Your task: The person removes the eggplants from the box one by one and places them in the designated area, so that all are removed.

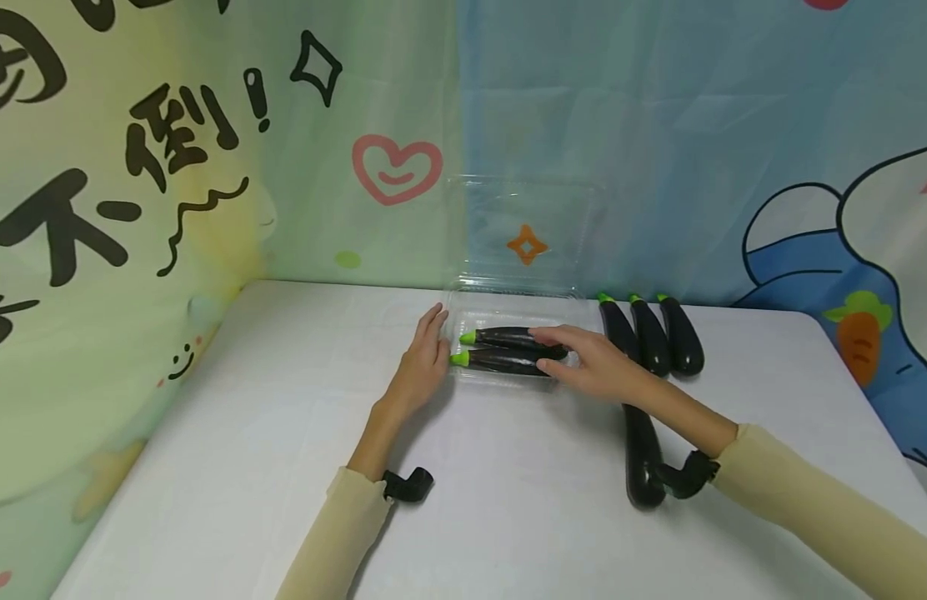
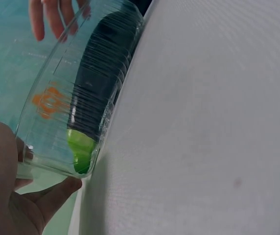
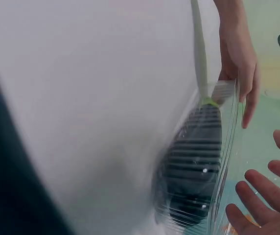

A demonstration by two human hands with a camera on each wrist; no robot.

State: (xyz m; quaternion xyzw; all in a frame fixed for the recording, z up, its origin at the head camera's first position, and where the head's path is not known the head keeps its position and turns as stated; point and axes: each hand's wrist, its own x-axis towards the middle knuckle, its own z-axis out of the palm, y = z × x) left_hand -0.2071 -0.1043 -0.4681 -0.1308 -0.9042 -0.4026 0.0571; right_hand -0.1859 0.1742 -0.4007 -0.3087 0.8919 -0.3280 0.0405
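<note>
Two dark eggplants with green stem ends, a rear one [image 1: 501,337] and a front one [image 1: 501,361], lie side by side in a clear plastic clamshell box [image 1: 478,379]. My left hand [image 1: 424,358] rests against the box's left end with straight fingers. In the left wrist view, its thumb and fingers [image 2: 52,196] lie at the box corner near the green tip. My right hand [image 1: 591,362] is over the right end of the eggplants. Its fingers [image 3: 257,191] are spread beside the box rim in the right wrist view, with nothing gripped.
The clear lid [image 1: 531,225] stands raised at the back against a printed cloth backdrop [image 1: 658,125]. Three more eggplants [image 1: 683,337] lie in a row right of the box. Another eggplant [image 1: 643,467] lies closer, partly under my right forearm. A white table [image 1: 508,500] carries everything.
</note>
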